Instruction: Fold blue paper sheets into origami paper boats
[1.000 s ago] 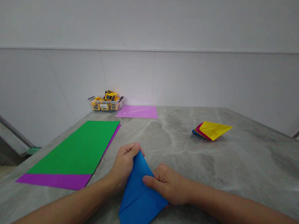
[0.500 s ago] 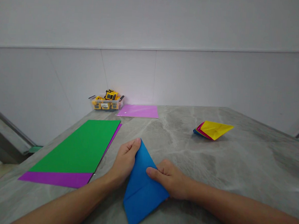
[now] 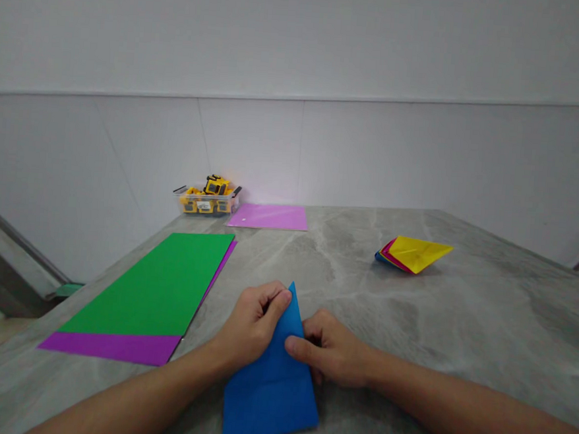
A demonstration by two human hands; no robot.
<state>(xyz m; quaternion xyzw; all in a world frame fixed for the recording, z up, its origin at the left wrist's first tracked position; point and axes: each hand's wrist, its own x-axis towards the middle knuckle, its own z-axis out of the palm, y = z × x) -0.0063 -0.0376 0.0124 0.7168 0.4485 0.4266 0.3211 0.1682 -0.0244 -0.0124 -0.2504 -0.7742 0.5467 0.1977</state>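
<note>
Between my two hands is a folded sheet of blue paper [image 3: 271,401], with a narrow pointed tip facing away from me and a broad end toward me. A crease runs across its lower part. My left hand [image 3: 257,320] pinches it near the tip, thumb on top. On the right edge, about midway along, my right hand [image 3: 330,349] grips it with the thumb lying over the front face. The fingers behind the paper are partly hidden.
Green sheets [image 3: 153,283] lie over purple sheets [image 3: 112,347] on the left of the grey marbled table [image 3: 458,361]. Folded yellow, pink and blue papers [image 3: 418,254] rest at right. At the back are a clear box of yellow toy vehicles [image 3: 208,201] and pink sheets [image 3: 270,216].
The blue paper has turned, so its broad end now points more straight toward me. My left hand has moved right along with the tip. Both hands keep hold.
</note>
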